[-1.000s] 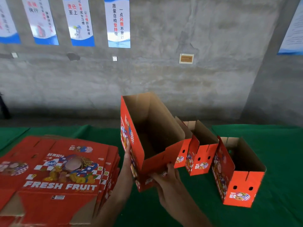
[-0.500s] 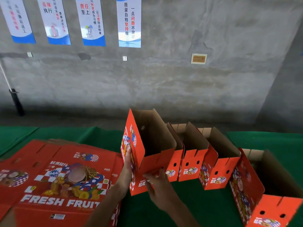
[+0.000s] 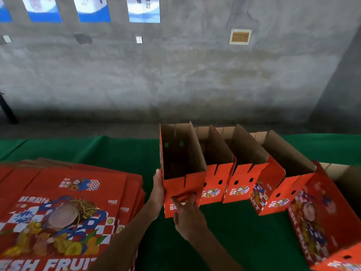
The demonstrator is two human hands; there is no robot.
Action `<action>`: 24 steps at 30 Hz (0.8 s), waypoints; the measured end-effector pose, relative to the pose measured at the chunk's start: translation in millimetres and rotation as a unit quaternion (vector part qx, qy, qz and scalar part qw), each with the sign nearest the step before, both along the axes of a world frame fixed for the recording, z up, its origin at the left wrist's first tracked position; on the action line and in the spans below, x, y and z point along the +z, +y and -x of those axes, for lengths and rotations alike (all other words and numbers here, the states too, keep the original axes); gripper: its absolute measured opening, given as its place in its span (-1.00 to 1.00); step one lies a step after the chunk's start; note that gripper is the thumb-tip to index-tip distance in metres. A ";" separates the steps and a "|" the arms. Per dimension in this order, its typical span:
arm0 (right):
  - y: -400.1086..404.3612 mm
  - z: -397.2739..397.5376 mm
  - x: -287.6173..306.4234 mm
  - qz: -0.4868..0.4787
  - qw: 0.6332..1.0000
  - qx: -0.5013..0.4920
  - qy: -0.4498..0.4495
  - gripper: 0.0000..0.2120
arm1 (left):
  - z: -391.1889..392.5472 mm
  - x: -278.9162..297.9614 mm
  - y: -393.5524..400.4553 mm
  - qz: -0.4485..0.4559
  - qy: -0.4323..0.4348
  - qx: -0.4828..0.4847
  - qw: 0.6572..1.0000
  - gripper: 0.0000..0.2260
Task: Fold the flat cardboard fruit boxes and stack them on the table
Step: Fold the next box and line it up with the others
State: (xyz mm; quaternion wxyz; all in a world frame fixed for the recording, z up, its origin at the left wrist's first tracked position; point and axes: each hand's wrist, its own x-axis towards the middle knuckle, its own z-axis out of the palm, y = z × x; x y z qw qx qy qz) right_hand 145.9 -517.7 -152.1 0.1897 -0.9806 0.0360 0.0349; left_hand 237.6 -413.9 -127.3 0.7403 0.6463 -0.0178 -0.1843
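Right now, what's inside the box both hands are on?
The held box shows only bare brown walls and two round holes in its far wall. Its near wall hides the floor. Left hand on the side, right hand on the front.

I note open green cloth [image 3: 244,237] in front of the folded boxes [image 3: 242,173]; the flat stack [image 3: 64,208] blocks the left, leaving a narrow gap between them.

Bare grey concrete wall [image 3: 195,75], blue-and-white posters [image 3: 144,9] along the top, green-covered table [image 3: 117,151], dim light
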 end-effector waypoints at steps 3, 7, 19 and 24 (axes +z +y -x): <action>-8.3 -19.4 -11.0 -0.004 1.000 -0.006 0.024 -0.38 | -24.5 -15.9 -12.9 0.035 0.036 -0.005 0.999 -0.26; -22.6 -42.6 -24.9 -0.008 0.999 -0.010 0.044 -0.28 | -55.7 -36.7 -35.1 0.027 0.052 0.029 0.998 -0.28; -17.3 -62.8 -67.1 -0.031 0.984 -0.112 -0.133 -0.46 | -83.2 -48.3 -55.2 -0.092 0.225 0.260 0.934 -0.24; -26.4 -78.3 -55.8 -0.021 0.991 -0.074 -0.112 -0.36 | -64.2 -55.6 -46.3 -0.089 0.157 0.238 0.954 -0.30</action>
